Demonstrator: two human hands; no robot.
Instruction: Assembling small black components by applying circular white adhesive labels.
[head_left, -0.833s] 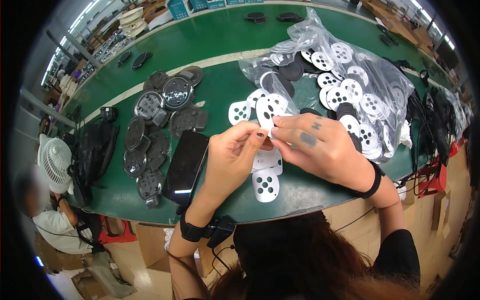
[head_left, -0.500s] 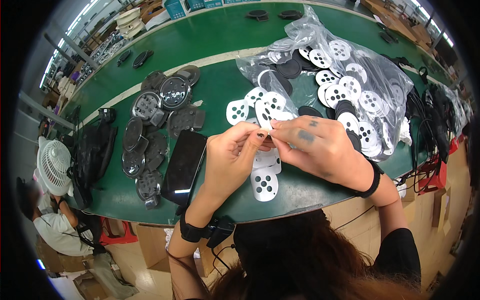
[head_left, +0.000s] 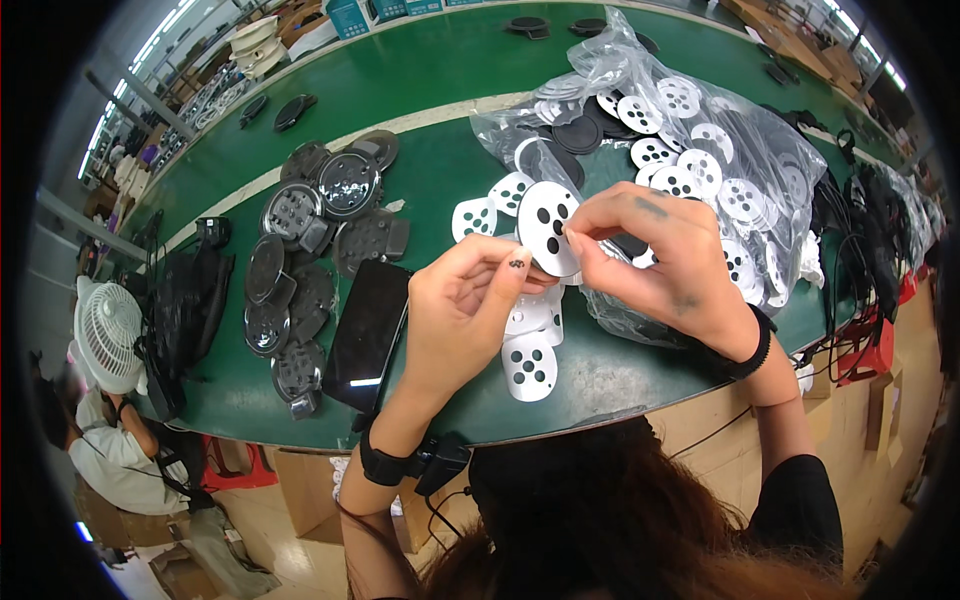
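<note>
A white round disc with several black dots [head_left: 546, 232] is held up at a tilt over the table, a dark rim showing along its lower left edge. My left hand [head_left: 470, 305] grips its lower edge between thumb and curled fingers. At the disc's right edge, the thumb and forefinger of my right hand [head_left: 668, 262] are pinched together; any thin layer between them cannot be made out. Below and behind lie loose white dotted pieces [head_left: 528, 367], partly covered by my hands. A clear plastic bag [head_left: 625, 70] of white and black discs spreads to the right.
Dark round housings [head_left: 350, 184] cluster on the green table [head_left: 440, 400] at the left. Beside them lies a black phone-like slab [head_left: 366, 335]. A white fan [head_left: 107, 335] stands at the left edge, near a seated person [head_left: 125, 460]. Black cables [head_left: 850, 240] lie at the right.
The disc has turned its dotted face more toward me. My right hand has shifted up and right, from the disc's lower edge to its right edge. The left hand has barely moved.
</note>
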